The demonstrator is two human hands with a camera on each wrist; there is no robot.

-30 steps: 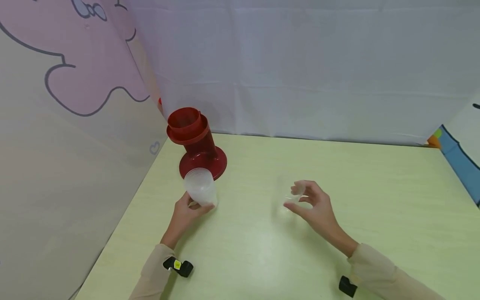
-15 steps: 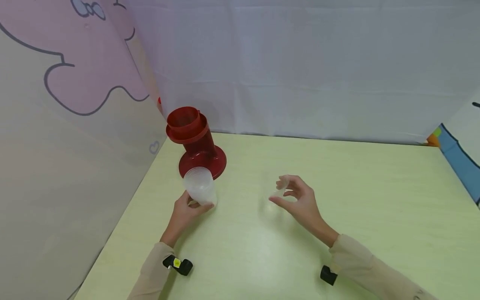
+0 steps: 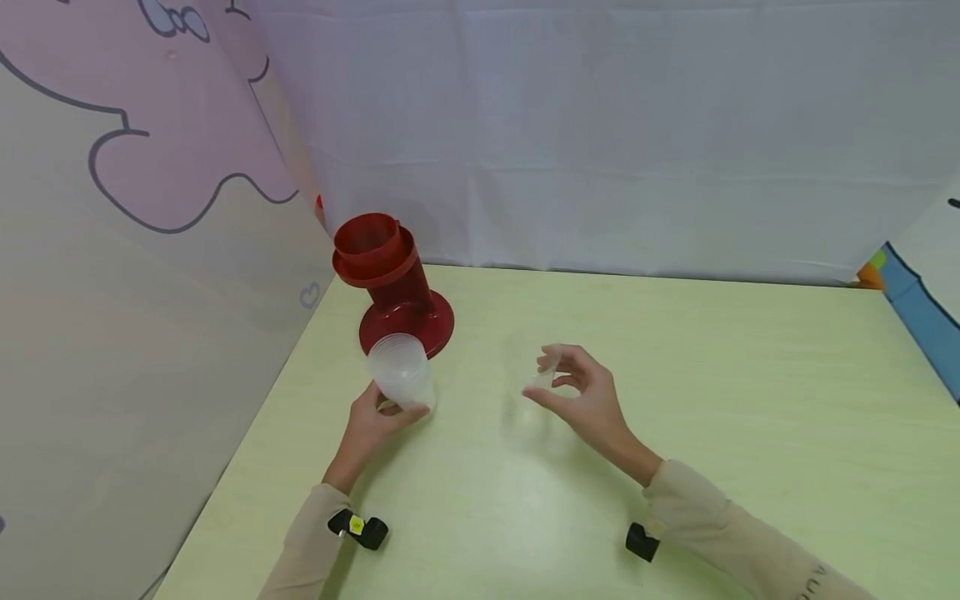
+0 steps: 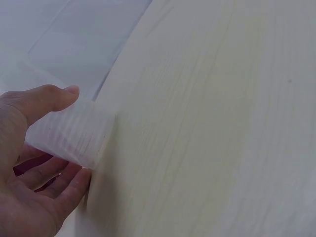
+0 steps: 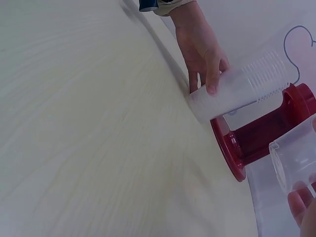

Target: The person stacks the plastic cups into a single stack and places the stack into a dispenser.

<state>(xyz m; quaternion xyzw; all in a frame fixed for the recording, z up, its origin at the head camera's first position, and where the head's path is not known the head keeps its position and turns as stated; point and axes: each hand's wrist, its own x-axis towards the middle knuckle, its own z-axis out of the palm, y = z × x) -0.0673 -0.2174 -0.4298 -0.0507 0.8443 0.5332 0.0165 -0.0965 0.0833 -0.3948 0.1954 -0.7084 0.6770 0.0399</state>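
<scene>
My left hand grips the lower end of a stack of translucent plastic cups. The stack's ribbed layers of rims show clearly in the right wrist view, where its base sits right at the table. My right hand holds a single clear plastic cup between thumb and fingers, over the table to the right of the stack. In the left wrist view, the thumb lies on one side of the stack and the fingers curl along the other.
Just behind the stack stands a dark red plastic stand with a round base and a wide ringed top. The pale yellow-green table meets a white sheet at the back and a printed sheet on the left.
My right hand has moved left and slightly away from me with the clear cup, closer to the stack. My left hand and the stack have stayed in place.
</scene>
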